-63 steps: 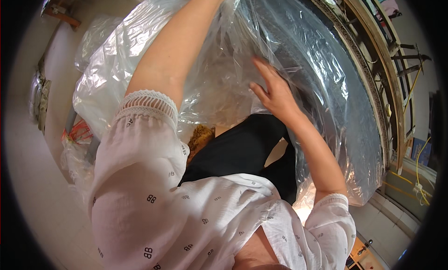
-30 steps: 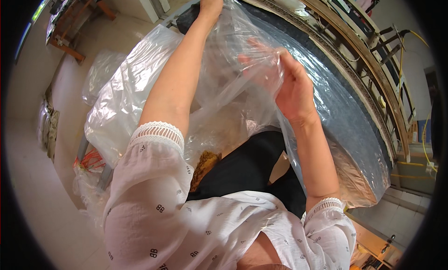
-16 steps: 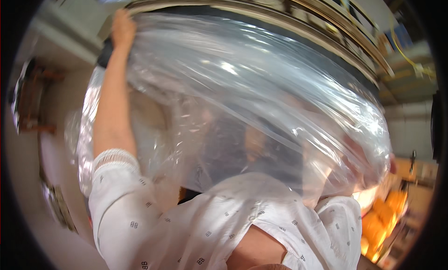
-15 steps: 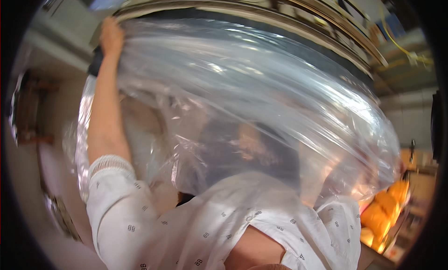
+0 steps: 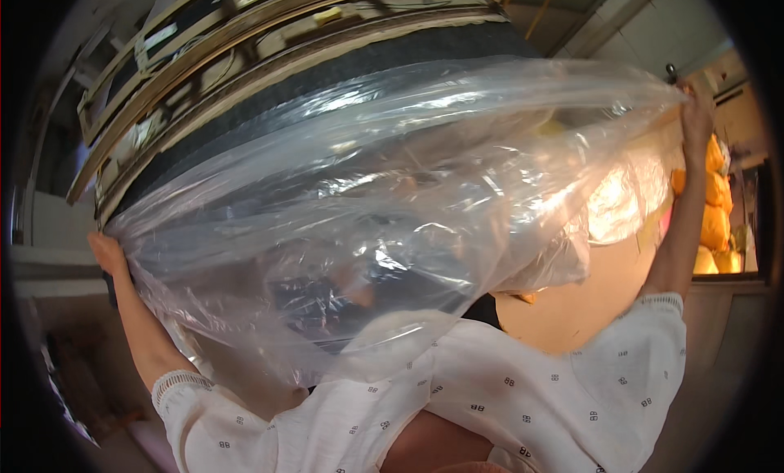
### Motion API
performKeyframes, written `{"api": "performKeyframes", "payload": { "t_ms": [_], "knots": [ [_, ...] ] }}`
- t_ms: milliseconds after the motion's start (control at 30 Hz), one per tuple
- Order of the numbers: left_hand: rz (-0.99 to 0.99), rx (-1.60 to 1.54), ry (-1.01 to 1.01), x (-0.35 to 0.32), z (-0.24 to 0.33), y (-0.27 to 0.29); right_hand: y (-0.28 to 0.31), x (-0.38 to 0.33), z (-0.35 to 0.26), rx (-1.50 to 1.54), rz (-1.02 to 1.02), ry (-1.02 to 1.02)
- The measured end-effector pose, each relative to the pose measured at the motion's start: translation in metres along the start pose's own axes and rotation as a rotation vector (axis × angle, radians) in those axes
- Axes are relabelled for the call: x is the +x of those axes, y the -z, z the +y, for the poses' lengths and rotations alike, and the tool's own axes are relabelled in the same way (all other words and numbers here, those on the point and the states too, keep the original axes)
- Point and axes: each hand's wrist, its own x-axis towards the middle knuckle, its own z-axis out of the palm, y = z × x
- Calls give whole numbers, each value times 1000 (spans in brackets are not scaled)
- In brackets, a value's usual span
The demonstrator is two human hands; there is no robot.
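A large clear plastic sheet (image 5: 327, 220) hangs in shiny folds in front of me, stretched between my hands. At its left end my left hand (image 5: 106, 251) is closed on the gathered edge. Out to the right and higher up, my right hand (image 5: 697, 118) grips the opposite end, pulled to a point. Behind the sheet's upper edge lies dark fabric (image 5: 416, 52) on a long piece with a wooden frame (image 5: 237, 60). Much of that piece shows only dimly through the plastic, and its lower part is hidden.
Orange bags (image 5: 715, 199) are piled beyond my right arm. Nearer, a brightly lit crinkled plastic bundle (image 5: 629, 191) lies under the sheet's right end. Pale floor (image 5: 563, 314) shows beside my right shoulder. A wall (image 5: 637, 32) rises at the far right.
My right hand, hidden behind plastic before, now shows at the far right, holding the sheet's end. My left hand has come lower and leftward in view. The framed piece now tilts the other way.
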Motion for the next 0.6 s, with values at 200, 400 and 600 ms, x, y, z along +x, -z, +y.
{"api": "performKeyframes", "payload": {
  "t_ms": [200,400,600],
  "knots": [
    [-174,129,495,-19,-19,41,-83,-38,-198,431,101,278],
    [-193,178,425,-36,-62,84,-146,-52,-210,479,-321,167],
    [-118,177,377,-32,-73,73,-134,37,-242,632,-527,-119]
  ]
}}
